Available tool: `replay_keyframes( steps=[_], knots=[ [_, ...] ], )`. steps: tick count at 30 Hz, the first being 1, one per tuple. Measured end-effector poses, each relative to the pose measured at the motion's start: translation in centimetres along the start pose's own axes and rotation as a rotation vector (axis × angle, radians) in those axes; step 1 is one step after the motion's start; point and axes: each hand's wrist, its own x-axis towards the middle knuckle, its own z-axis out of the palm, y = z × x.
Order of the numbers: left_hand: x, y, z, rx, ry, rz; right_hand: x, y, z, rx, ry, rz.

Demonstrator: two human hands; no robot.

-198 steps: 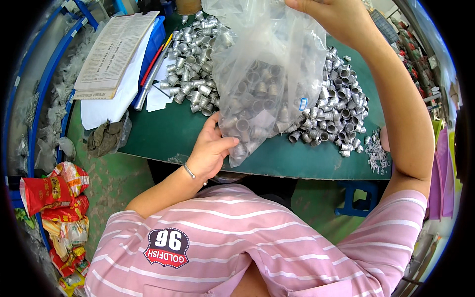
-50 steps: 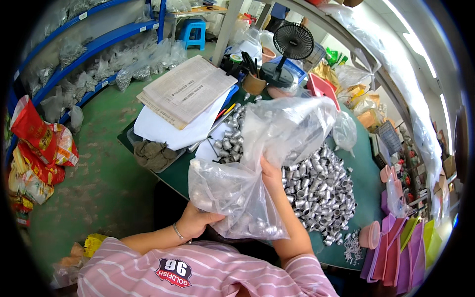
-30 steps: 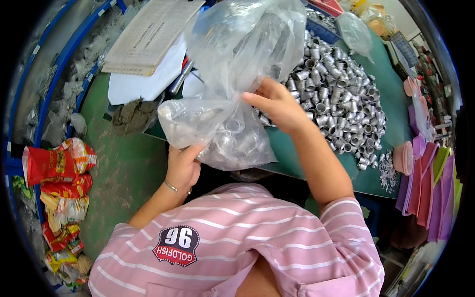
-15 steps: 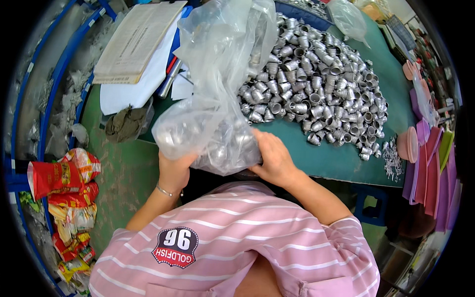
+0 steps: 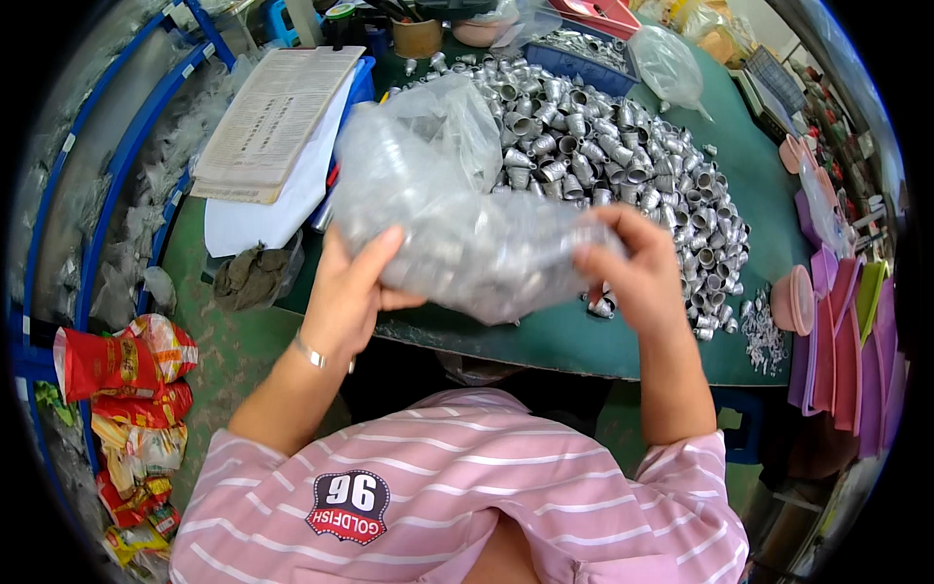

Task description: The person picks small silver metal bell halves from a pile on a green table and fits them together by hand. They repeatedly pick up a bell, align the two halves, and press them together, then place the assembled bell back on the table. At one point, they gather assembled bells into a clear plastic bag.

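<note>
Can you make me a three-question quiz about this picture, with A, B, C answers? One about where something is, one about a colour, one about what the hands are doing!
1. Where is the heap of metal fittings?
A. On the table
B. On the floor
C. In a box

2. What colour is the table?
A. Red
B. Green
C. White

3. How is the clear plastic bag held?
A. Left hand only
B. By no hand
C. By both hands

Answers: 1 A, the heap lies on the tabletop. 2 B, bare top shows green. 3 C, left hand and right hand grip its ends.

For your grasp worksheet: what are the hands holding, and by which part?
Both hold one clear plastic bag of small metal fittings: the left hand grips its left end, the right hand its right end, above the green table.
</note>
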Motion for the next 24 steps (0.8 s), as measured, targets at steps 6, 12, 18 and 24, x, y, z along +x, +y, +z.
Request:
replay_keyframes(
  steps=[6, 12, 18, 24],
  knots=[
    [5.7, -0.5, -1.3, 0.176, 0.023, -0.016, 6.2, 1.5, 0.1, 0.243, 0.113, -0.028],
    [6.7, -0.5, -1.4, 0.252, 0.143, 0.081, 6.7, 3.8, -0.6, 0.194, 0.223, -0.135],
    [7.6, -2.4, -1.4, 0.187, 0.246, 0.247, 2.5, 6.5, 1.6, -0.842, 0.375, -1.183],
    [9.2, -3.8, -0.9, 0.091, 0.242, 0.333, -2.4, 12.6, 3.2, -0.937, -0.323, -1.015]
  ],
)
